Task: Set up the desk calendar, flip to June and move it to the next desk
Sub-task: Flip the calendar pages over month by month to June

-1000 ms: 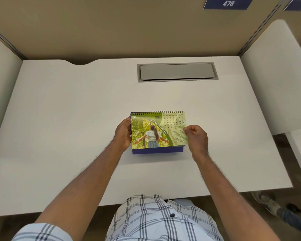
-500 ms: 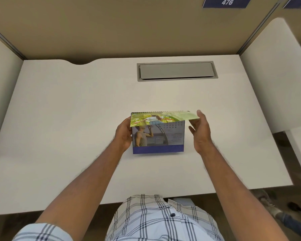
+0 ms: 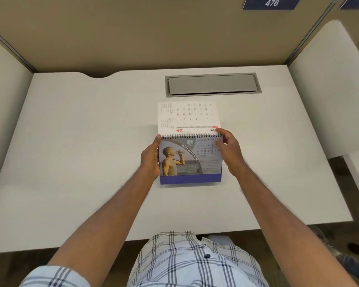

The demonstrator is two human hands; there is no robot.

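One desk calendar (image 3: 190, 160) stands on the white bench (image 3: 75, 154), about midway between its left and right edges and nearer the far edge than the near one. Its facing page reads APR 2026, with a picture of a person drinking from a bottle and the words "DRINK PLENTY OF WATER"; a blue strip runs along the base. One flipped page (image 3: 188, 117) lies over the spiral binding toward the far edge, its white back showing a date grid upside down (the red "2026" reads inverted too).

Two hands are on the calendar. The left hand (image 3: 150, 157) is closed around the calendar's left edge, thumb up at the top left corner by the spiral. The right hand (image 3: 229, 154) holds the right side, fingers curled at the top right corner where the flipped page meets the binding; whether they pinch that page or only the calendar's edge cannot be told.

One grey cable hatch (image 3: 212, 84) is set into the bench near its far edge, just beyond the flipped page. On the partition above is one blue number plate (image 3: 271, 3) reading 476, and a second plate shows partly at the top right corner of the view.
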